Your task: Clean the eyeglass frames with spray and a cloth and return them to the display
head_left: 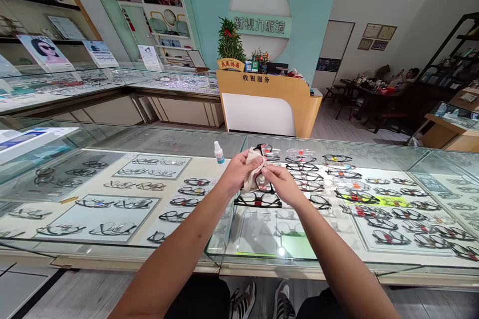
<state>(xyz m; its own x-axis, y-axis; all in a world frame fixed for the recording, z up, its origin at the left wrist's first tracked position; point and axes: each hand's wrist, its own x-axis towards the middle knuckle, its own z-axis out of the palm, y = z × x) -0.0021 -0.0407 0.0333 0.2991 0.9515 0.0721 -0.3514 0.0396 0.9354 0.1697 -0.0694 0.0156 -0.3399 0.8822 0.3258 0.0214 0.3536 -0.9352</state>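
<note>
Bare forearms (192, 232), black trousers (198, 296), laced sneakers (245, 301) with contrasting stripes

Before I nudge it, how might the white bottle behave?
The white bottle stands upright on a narrow base, so it may tip. Being small, it's probably light. The smooth glass counter might let it slide.

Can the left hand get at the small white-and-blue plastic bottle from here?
Probably yes: the bottle stands upright on the clear glass counter near the left hand, with nothing visible between. That hand is busy, though, holding a cream cloth against black-framed glasses.
</note>
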